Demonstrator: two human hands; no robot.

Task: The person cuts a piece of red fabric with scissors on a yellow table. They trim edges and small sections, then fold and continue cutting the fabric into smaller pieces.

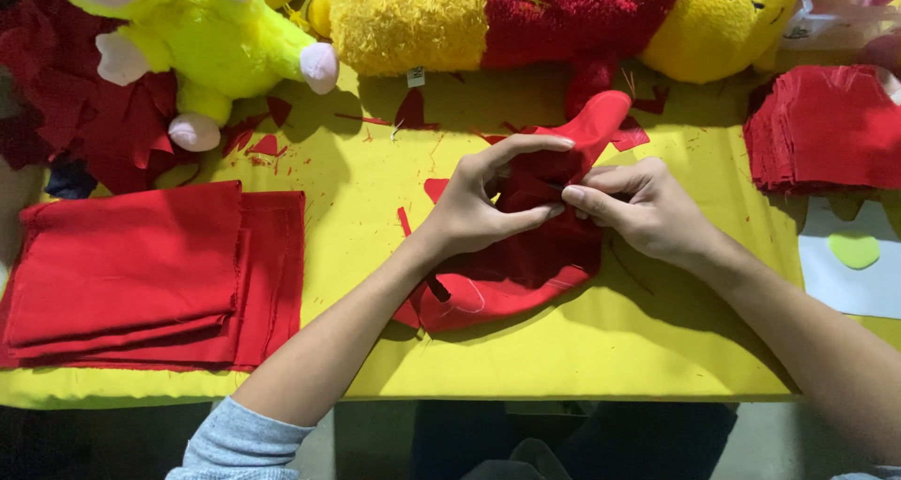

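Note:
A curved red fabric piece (511, 283) lies on the yellow table cover (601, 349) at the centre. My left hand (483, 198) pinches its upper part between thumb and fingers. My right hand (633, 208) grips the same fabric just to the right, fingertips meeting the left hand's. A thin dark object pokes out between the two hands; I cannot tell what it is.
Folded red cloth (141, 274) lies at the left. A stack of cut red pieces (826, 128) sits at the right, above white paper with a pale green shape (854, 250). Yellow plush toys (216, 39) and a yellow-and-red plush (526, 15) line the far edge. Red scraps (267, 147) are scattered about.

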